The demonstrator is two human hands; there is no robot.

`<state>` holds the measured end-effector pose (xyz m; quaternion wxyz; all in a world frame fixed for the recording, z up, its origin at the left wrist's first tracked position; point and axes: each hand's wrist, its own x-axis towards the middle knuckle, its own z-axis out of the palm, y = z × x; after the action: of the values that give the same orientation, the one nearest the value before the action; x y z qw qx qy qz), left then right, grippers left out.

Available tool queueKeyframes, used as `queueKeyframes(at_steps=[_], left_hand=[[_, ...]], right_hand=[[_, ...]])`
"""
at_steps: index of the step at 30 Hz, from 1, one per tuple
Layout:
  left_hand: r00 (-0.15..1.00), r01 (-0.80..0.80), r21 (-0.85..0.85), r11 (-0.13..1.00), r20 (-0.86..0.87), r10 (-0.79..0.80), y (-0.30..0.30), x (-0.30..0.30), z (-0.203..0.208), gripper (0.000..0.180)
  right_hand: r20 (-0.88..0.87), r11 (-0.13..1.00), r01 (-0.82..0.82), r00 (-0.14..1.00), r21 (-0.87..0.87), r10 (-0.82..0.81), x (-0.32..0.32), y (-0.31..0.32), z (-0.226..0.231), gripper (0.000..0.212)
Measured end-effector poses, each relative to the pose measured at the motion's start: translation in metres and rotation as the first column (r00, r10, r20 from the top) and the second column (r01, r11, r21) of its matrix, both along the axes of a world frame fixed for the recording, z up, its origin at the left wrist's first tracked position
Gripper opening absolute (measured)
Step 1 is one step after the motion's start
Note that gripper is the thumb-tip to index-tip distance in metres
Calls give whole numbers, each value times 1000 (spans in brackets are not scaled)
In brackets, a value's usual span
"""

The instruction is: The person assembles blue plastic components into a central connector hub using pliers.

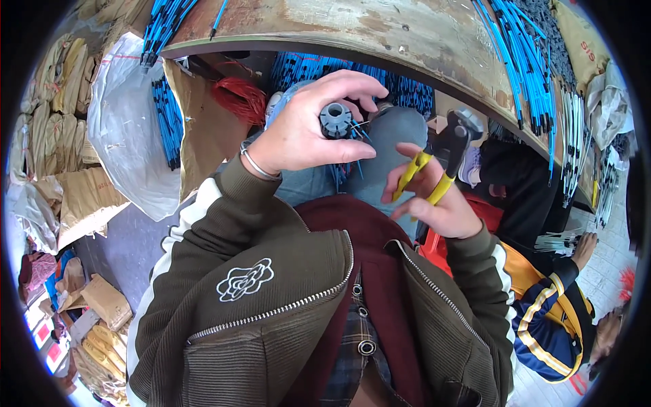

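My left hand (pixel 305 129) curls around a black notched cylinder (pixel 335 121) with a round hole in its top, held above my lap. Thin blue stems with black bits show beside and below it, partly hidden by the thumb. To the right, my right hand (pixel 441 203) grips cutting pliers by their yellow handles (pixel 441 188). The handles are spread apart, and the dark metal head (pixel 464 129) points up and away, toward the bench. The pliers are apart from the black cylinder.
A worn wooden bench (pixel 325 24) curves across the far side, with bundles of blue stems (pixel 525 61) at its right. A cardboard box (pixel 186 129) lined with clear plastic (pixel 129 129) stands left. Red cord (pixel 244 102) lies under the bench. Another person (pixel 553 319) sits at right.
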<state>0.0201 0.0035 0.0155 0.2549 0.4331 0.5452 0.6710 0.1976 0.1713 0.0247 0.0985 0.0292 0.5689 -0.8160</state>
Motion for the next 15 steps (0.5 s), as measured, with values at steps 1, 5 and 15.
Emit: queueKeyframes(at_steps=[1,5,15], left_hand=[[995,14,12,1000,-102,-13,1,-3,-6,39],[977,46,21,999,-209,-41,2,-1,-20,40],[998,62,-105,993,-21,-65,-4,6,-11,36]], right_hand=[[36,999,38,999,13,-39,4,-2,-2,54],[-118,879,238,971,414,-207,3,0,-9,62],[-648,-303,821,569,483,507,-24,30,-11,50]])
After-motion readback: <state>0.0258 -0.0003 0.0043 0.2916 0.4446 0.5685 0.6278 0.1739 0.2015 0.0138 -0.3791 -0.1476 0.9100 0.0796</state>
